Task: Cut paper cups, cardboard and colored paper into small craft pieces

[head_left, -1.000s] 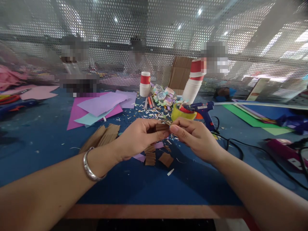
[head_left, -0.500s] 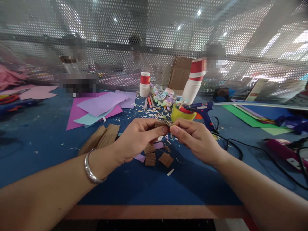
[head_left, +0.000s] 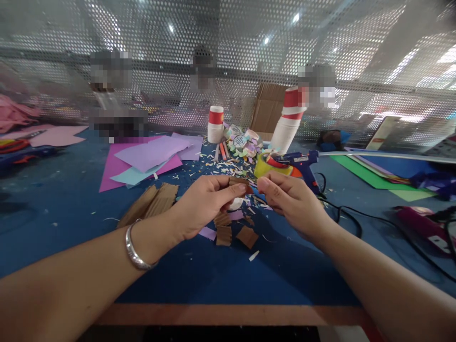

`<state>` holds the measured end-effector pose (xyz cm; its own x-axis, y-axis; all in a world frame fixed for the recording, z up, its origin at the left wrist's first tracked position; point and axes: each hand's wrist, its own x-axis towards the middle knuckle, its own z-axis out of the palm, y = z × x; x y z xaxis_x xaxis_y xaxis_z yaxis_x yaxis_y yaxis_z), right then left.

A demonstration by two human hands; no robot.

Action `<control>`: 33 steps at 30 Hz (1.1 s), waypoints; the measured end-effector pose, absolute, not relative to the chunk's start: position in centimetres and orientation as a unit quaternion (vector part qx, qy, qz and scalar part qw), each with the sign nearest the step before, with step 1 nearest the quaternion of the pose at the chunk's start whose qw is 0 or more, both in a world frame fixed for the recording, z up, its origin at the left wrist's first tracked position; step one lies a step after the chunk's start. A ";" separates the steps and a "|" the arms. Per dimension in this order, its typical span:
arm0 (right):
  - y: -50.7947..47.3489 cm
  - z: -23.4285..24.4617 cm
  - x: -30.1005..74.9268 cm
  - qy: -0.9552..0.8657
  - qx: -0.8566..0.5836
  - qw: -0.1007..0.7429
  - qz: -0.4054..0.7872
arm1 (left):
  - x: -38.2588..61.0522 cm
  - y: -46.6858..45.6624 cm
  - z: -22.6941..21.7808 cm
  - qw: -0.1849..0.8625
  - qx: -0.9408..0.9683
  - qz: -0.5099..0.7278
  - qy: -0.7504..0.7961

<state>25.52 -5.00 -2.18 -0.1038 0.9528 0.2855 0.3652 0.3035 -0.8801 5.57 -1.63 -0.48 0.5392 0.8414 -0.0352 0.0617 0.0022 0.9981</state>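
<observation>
My left hand (head_left: pixel 213 204) pinches a small piece of brown cardboard (head_left: pixel 238 181) between thumb and fingers. My right hand (head_left: pixel 290 197) is a little to its right, thumb pressed to the curled fingers; whatever lies in that pinch is too small or hidden to make out. Below the hands, cut corrugated cardboard pieces (head_left: pixel 223 235) and a square brown piece (head_left: pixel 247 237) lie on the blue table (head_left: pixel 213 280) among purple paper scraps (head_left: pixel 207 233). Two larger corrugated strips (head_left: pixel 162 202) rest beside my left forearm.
Behind the hands are scattered paper shreds, a yellow tape roll (head_left: pixel 262 166), a blue glue gun (head_left: pixel 302 164) with a black cable, and stacked paper cups (head_left: pixel 285 133). Coloured sheets (head_left: pixel 149 152) lie left, a purple tool (head_left: pixel 422 228) right. A perforated metal screen (head_left: pixel 228 42) stands beyond.
My right hand has drawn slightly right, away from the left, opening a gap between the fingertips. The cardboard piece stays in my left hand.
</observation>
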 end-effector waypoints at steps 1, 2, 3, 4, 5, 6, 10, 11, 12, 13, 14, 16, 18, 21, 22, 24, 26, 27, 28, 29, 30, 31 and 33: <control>-5.0 -2.1 25.6 -0.673 -0.504 0.443 0.312 | 5.5 -1.5 -0.5 0.582 0.653 0.321 0.363; -5.0 -2.0 25.6 -0.677 -0.516 0.432 0.297 | 5.3 -1.3 -0.4 0.551 0.676 0.326 0.365; -5.0 -1.9 25.7 -0.682 -0.528 0.423 0.279 | 5.2 -1.2 -0.3 0.518 0.700 0.331 0.365; -4.9 -1.8 25.8 -0.686 -0.540 0.412 0.261 | 5.0 -1.0 -0.3 0.486 0.721 0.334 0.363; -4.8 -1.8 26.0 -0.689 -0.553 0.400 0.244 | 4.9 -0.8 -0.1 0.456 0.743 0.332 0.360; -4.7 -1.7 26.2 -0.693 -0.565 0.384 0.228 | 4.7 -0.7 -0.1 0.425 0.767 0.325 0.356; -4.3 -1.8 26.7 -0.723 -0.617 0.255 0.179 | 4.2 -0.9 0.1 0.291 0.862 0.248 0.333; -4.2 -1.8 26.7 -0.729 -0.626 0.217 0.174 | 4.1 -1.1 0.1 0.267 0.880 0.221 0.324; -4.2 -1.8 26.7 -0.733 -0.632 0.183 0.172 | 4.0 -1.3 0.1 0.246 0.897 0.191 0.313; -4.1 -1.8 26.7 -0.736 -0.636 0.157 0.171 | 4.0 -1.5 0.0 0.227 0.911 0.162 0.303; -4.1 -1.8 26.7 -0.738 -0.638 0.141 0.169 | 3.9 -1.6 0.0 0.207 0.921 0.140 0.298; -4.2 -1.8 26.7 -0.739 -0.641 0.128 0.160 | 3.7 -1.6 0.1 0.172 0.929 0.127 0.303; -4.3 -1.8 26.8 -0.736 -0.648 0.125 0.151 | 3.6 -1.3 0.4 0.146 0.924 0.143 0.322; -4.4 -1.7 26.9 -0.731 -0.657 0.114 0.145 | 3.3 -0.6 0.8 0.138 0.917 0.150 0.343; -4.4 -1.7 26.9 -0.730 -0.660 0.109 0.142 | 3.2 -0.4 0.8 0.139 0.918 0.141 0.344; -4.4 -1.6 26.9 -0.731 -0.664 0.094 0.129 | 3.1 -0.1 0.8 0.143 0.922 0.122 0.339; -4.5 -1.5 26.9 -0.732 -0.668 0.078 0.111 | 3.1 0.2 0.5 0.147 0.924 0.116 0.334; -4.5 -1.4 26.9 -0.731 -0.671 0.070 0.104 | 3.1 0.3 0.3 0.148 0.923 0.117 0.334; -4.6 -1.4 26.8 -0.730 -0.673 0.064 0.097 | 3.1 0.5 0.1 0.149 0.922 0.119 0.336; -4.6 -1.4 26.8 -0.728 -0.676 0.060 0.093 | 3.1 0.7 -0.1 0.149 0.920 0.121 0.341; -4.6 -1.3 26.8 -0.726 -0.679 0.056 0.092 | 3.1 0.8 -0.3 0.148 0.918 0.125 0.346; -4.7 -1.3 26.7 -0.724 -0.682 0.053 0.091 | 3.1 1.0 -0.5 0.147 0.915 0.131 0.353; -4.7 -1.3 26.7 -0.720 -0.686 0.049 0.091 | 3.2 1.2 -0.7 0.147 0.909 0.150 0.361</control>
